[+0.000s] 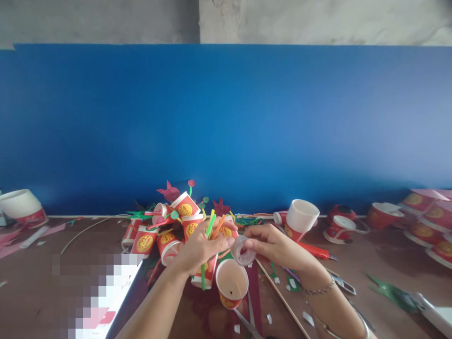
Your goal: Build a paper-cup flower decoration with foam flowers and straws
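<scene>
My left hand [203, 247] is closed, with green and orange straws [211, 223] passing through its grip. Thumb and forefinger come together beside the tape roll; whether they pinch the tape's loose end I cannot tell. Under this hand a red paper cup [208, 275] is partly covered, a green straw lying along its side. Between finger and thumb, my right hand [270, 242] holds a roll of clear tape [243, 250]. Just below the roll an open paper cup [232, 282] stands upright with a small dark spot inside.
Red paper cups with cut-paper shapes [144, 242] pile up at centre left. Scissors [251, 310] and a wooden stick [282, 296] lie in front. Stacked cups [302, 219], a red cutter knife [314, 250] and green-handled pliers [395, 292] are rightward. A blue panel [226, 127] rises behind.
</scene>
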Demonstrator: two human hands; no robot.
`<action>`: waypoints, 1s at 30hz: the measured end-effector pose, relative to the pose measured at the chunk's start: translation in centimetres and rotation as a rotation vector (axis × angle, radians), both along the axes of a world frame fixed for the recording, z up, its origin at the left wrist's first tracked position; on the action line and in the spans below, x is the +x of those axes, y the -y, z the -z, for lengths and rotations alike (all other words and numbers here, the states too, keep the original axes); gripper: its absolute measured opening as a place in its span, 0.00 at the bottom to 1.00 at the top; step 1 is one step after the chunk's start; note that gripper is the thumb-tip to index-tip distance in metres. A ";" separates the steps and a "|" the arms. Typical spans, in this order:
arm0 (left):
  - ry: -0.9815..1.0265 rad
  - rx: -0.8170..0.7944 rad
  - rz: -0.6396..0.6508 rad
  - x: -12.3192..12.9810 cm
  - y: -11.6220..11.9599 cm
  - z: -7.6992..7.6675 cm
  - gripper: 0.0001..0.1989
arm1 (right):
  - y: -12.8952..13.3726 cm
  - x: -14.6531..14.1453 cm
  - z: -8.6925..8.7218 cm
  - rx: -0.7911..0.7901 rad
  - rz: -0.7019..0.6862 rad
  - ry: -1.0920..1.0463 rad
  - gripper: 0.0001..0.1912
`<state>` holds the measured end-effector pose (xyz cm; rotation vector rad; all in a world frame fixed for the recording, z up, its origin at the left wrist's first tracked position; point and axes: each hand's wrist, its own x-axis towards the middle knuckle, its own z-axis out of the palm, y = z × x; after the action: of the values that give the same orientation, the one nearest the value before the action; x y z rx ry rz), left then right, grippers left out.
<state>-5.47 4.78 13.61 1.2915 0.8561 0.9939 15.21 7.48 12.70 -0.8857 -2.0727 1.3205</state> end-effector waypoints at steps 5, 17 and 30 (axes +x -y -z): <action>-0.065 0.063 0.112 0.0 0.0 0.0 0.11 | 0.0 0.2 0.3 -0.070 -0.103 -0.018 0.23; -0.020 0.099 -0.093 0.4 -0.3 0.3 0.13 | 0.6 -1.5 -0.5 0.323 0.408 -0.031 0.17; -0.053 0.126 -0.202 1.2 -0.4 0.8 0.15 | 2.0 -3.0 -0.1 0.567 0.449 0.330 0.16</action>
<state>-4.26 5.14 12.80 1.3621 0.9921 1.1931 12.22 5.46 12.85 -1.2516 -2.1377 0.3391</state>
